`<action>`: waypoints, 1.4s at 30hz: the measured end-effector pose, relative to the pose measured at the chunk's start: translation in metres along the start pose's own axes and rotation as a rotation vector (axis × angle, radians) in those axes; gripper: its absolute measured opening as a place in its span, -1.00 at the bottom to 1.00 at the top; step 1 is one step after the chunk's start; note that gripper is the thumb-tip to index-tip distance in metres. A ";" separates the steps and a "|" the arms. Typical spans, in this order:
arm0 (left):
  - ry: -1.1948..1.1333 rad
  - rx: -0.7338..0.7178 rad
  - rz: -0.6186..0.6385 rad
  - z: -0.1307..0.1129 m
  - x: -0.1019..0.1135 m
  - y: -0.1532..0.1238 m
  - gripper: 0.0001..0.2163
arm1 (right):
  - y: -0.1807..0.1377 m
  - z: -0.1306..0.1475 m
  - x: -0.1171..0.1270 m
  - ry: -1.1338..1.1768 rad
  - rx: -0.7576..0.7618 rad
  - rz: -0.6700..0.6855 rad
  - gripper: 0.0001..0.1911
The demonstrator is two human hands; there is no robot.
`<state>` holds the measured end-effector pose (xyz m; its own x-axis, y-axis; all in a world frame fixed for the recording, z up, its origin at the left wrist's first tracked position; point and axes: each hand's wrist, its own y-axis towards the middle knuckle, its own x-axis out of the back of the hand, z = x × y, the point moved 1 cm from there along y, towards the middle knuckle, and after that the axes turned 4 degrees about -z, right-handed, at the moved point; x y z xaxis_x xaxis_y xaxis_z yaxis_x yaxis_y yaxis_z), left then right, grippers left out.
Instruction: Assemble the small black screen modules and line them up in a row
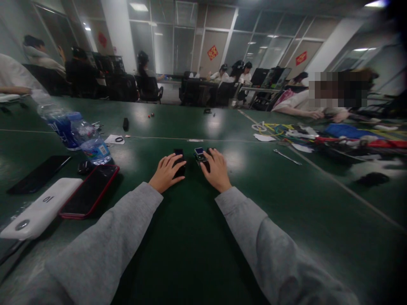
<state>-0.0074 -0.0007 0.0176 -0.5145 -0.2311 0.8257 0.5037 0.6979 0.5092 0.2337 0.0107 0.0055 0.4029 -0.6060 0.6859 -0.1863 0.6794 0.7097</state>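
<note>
My left hand (166, 173) rests low over the green table, fingers spread and open. Its fingertips lie on or against a flat black object (179, 153), partly covered by the fingers. Opposite it, my right hand (218, 170) is also open, with thumb and fingers apart. Beside its thumb and index finger sits a small electronic device with a little screen (199, 151). A dark piece (210, 151) shows behind the right fingers, mostly hidden; whether it belongs to the device I cannot tell. A narrow strip of tabletop separates the two hands.
On the left are two plastic bottles (95, 146), a red-edged phone (90, 190), a white power bank (44, 203) and a black phone (38, 173). A wrench (287, 156) and tangled cables (280, 128) lie right. A person (295, 103) leans on the table there.
</note>
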 end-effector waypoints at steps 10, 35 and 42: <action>0.034 0.001 0.069 0.003 -0.007 -0.001 -0.42 | -0.001 0.007 0.002 0.001 0.074 0.143 -0.60; 0.106 0.072 -0.062 -0.021 -0.002 0.000 -0.67 | -0.001 0.008 0.001 -0.017 0.073 0.137 -0.60; 0.107 0.124 -0.093 -0.016 -0.002 0.006 -0.77 | -0.002 0.010 0.003 -0.025 0.069 0.143 -0.60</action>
<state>0.0073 -0.0071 0.0228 -0.4750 -0.3646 0.8009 0.3650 0.7465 0.5563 0.2266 0.0040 0.0079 0.3457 -0.5157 0.7839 -0.3014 0.7301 0.6132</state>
